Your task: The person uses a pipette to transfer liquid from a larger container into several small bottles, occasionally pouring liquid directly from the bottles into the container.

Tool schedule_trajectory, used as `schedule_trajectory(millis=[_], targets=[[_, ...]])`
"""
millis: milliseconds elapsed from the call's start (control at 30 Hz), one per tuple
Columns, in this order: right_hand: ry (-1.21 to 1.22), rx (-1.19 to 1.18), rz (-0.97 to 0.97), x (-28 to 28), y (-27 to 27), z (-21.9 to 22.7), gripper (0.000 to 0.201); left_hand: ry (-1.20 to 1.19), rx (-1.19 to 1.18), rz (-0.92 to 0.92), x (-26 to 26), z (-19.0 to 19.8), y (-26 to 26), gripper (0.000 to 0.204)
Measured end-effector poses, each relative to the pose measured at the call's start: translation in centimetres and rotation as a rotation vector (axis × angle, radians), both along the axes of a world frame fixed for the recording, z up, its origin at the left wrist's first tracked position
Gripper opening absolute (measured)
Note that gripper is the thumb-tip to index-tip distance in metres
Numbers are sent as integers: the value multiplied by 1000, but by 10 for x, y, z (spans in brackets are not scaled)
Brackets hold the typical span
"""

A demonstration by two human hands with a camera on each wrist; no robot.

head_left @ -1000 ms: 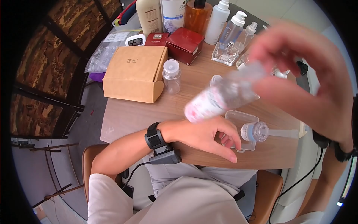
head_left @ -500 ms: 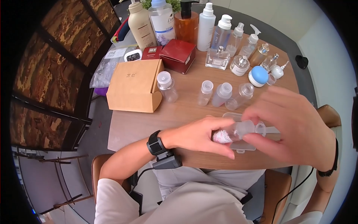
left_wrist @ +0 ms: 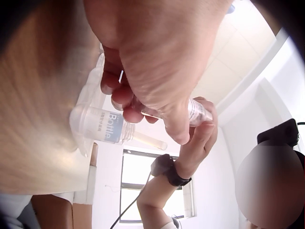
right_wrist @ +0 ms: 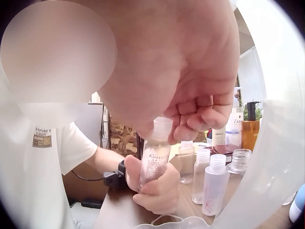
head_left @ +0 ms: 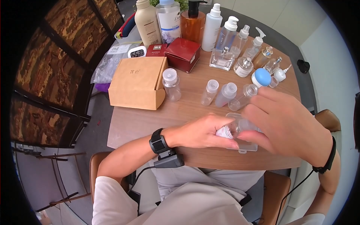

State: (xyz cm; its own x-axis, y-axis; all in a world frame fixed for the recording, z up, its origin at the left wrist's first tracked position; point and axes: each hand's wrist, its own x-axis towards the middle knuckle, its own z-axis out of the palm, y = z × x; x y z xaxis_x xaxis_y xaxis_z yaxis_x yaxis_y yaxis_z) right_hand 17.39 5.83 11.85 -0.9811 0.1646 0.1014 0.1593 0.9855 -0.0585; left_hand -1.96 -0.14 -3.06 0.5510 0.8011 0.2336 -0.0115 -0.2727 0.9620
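Note:
A clear bottle with a pink-and-white label [head_left: 224, 132] is gripped round its body by the left hand [head_left: 204, 132], above the table's front part. At its capped end, the right hand [head_left: 287, 129] pinches the translucent cap [right_wrist: 163, 128] between thumb and fingers. The right wrist view shows the bottle [right_wrist: 155, 160] tilted, its cap on top. Beneath the hands lies a clear plastic case [head_left: 247, 146]. In the left wrist view a small bottle with a blue label band [left_wrist: 102, 125] lies beside the case, largely hidden by the right hand in the head view.
Small clear bottles [head_left: 210, 93] stand just behind the hands, with a blue-lidded jar [head_left: 261, 77] to their right. A cardboard box [head_left: 137, 84] and a capped bottle [head_left: 171, 86] stand left. Pump bottles [head_left: 192, 28] and red boxes [head_left: 182, 54] line the back.
The right hand has brought the labelled bottle down from the upper right into the left hand, which now grips it. Both hands have since stayed close together, the right fingers shifting slightly at the cap.

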Motion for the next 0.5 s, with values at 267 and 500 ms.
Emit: schedule_trajectory(millis=[267,500], targets=[[-117,-92,-62,3,1,24,36,-21,14,6,3,-5,1,31],[21,-59,3,-1,-6,13,34,-36,30,30,1,2,-1,32]])
